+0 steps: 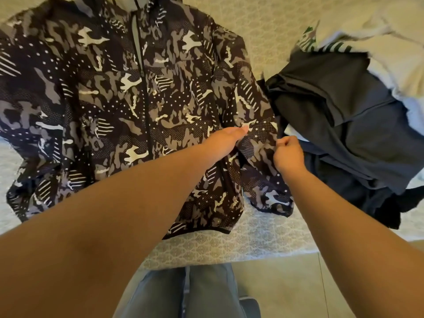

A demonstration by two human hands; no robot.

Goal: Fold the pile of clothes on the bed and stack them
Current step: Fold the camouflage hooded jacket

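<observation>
camouflage zip jacket [128,106], front up

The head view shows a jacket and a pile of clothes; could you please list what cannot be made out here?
- Camouflage jacket: hood and left sleeve cut off by the frame edges; lower front hidden under the forearms.
- Left hand: fingers tucked into the fabric.
- Right hand: the fabric its fist pinches is hidden.
- Pile of clothes: garment count unclear, overlapped, cut off at right.
</observation>
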